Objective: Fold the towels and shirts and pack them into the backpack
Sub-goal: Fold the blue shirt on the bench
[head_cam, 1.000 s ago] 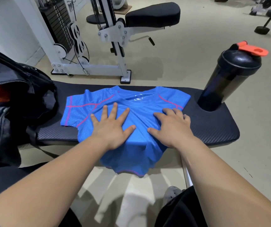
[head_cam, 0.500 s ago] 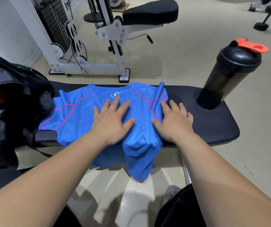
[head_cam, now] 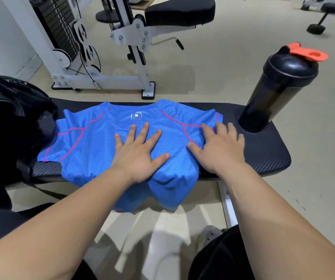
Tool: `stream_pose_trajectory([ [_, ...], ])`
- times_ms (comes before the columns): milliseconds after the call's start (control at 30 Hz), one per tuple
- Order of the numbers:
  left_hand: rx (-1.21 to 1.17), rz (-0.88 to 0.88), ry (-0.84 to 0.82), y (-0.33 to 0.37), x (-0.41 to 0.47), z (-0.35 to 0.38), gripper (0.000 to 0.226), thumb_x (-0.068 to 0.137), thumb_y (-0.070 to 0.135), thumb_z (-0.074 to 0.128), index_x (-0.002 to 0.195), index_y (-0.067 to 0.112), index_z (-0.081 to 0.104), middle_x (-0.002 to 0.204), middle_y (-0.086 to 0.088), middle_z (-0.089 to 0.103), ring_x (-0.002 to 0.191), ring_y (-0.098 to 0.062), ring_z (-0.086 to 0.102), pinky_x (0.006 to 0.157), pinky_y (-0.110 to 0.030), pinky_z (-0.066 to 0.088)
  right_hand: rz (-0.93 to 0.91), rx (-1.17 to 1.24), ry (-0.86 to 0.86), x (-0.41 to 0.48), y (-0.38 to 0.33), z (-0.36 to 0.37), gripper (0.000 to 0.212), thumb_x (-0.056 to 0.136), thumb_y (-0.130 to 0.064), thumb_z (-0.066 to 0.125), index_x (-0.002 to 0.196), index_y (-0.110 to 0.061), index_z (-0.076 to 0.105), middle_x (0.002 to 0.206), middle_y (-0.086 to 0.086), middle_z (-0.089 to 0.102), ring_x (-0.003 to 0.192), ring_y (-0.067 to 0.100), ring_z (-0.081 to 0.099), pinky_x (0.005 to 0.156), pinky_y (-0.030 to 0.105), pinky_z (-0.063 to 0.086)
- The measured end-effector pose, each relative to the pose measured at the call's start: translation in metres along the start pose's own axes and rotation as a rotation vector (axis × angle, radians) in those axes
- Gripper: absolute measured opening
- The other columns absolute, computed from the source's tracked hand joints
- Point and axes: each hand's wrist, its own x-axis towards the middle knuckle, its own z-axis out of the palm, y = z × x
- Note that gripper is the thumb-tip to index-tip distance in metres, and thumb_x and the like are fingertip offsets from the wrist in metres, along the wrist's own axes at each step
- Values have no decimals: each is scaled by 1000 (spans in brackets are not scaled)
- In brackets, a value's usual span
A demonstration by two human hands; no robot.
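The left hand (head_cam: 138,152) lies flat on the middle of the blue shirt (head_cam: 89,142), its fingers straight and fanned apart, holding nothing. The right hand (head_cam: 221,150) presses the shirt's right shoulder and sleeve, palm down, fingers straight and close together. The shirt is spread on the black bench (head_cam: 263,156), between the backpack (head_cam: 11,122) and the shaker bottle (head_cam: 279,87). Half a second ago the right sleeve stood up in a ridge; now it lies flatter and further right, and the right hand sits further out. The backpack is cut off by the left edge. The shirt's hem hangs over the bench's near edge.
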Motion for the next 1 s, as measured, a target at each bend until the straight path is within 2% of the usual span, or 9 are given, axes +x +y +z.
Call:
stream_pose_trajectory([
  [100, -6, 11, -22, 6, 1, -1, 86, 85, 87, 19, 158, 47, -2, 168, 9, -15, 155, -28, -16, 119, -67, -5, -206, 22, -153, -3, -6, 6, 80, 91, -78, 29, 158, -45, 2, 168, -7, -10, 154, 28, -13, 123, 53, -3],
  [233, -22, 15, -40, 14, 2, -3, 87, 84, 87, 24, 158, 47, 2, 169, 8, -12, 155, -29, -13, 118, -68, -4, -219, -2, -267, -3, -5, 7, 83, 87, -82, 32, 156, -50, 1, 167, -11, -14, 154, 28, -14, 123, 56, -4],
  [500, 36, 17, -75, -2, -1, -2, 104, 67, 100, 21, 155, 52, -7, 166, 15, -20, 154, -24, -20, 116, -72, -4, -152, 128, -250, -6, 18, -11, 101, 71, -68, 74, 155, -45, 23, 167, -11, 10, 155, 22, 4, 122, 57, 10],
  [567, 34, -24, -63, -13, -1, -4, 110, 62, 104, 20, 155, 52, -8, 166, 15, -20, 154, -25, -20, 115, -73, -4, -129, 189, -109, -7, 23, -11, 91, 68, -66, 78, 147, -40, 41, 156, -3, 35, 145, 27, 26, 117, 48, 27],
  [633, 21, -72, -60, -22, 2, -6, 112, 61, 105, 19, 156, 51, -7, 167, 15, -19, 154, -26, -18, 115, -73, -3, -72, 216, 37, -8, 26, -12, 66, 72, -63, 76, 128, -34, 59, 128, 0, 52, 125, 28, 43, 102, 41, 41],
  [700, 23, -94, -61, -25, 3, -9, 111, 63, 104, 19, 156, 50, -5, 167, 13, -16, 155, -27, -16, 115, -73, -2, -20, 175, 87, -10, 27, -11, 43, 79, -61, 72, 107, -29, 66, 111, 0, 56, 115, 29, 49, 93, 39, 44],
  [767, 29, -90, -42, -23, 1, -9, 107, 68, 101, 23, 158, 47, -1, 169, 10, -11, 155, -30, -11, 116, -72, -1, 0, 144, 65, -12, 25, -7, 41, 81, -64, 67, 99, -27, 65, 109, 1, 62, 113, 29, 52, 89, 39, 45],
  [933, -2, 59, 55, 5, -6, -9, 80, 90, 70, 42, 159, 42, 11, 170, 4, 4, 155, -31, 2, 118, -68, 7, -76, 184, 66, -19, 7, 4, 61, 78, -69, 67, 122, -27, 64, 118, 0, 60, 114, 27, 50, 93, 39, 42],
  [1000, 2, 102, 35, 18, -8, -5, 77, 92, 70, 37, 159, 44, 9, 170, 5, 1, 155, -30, 0, 118, -68, 5, -108, 195, 71, -19, 0, 8, 53, 81, -62, 69, 124, -31, 63, 120, -1, 58, 115, 28, 49, 95, 39, 40],
])
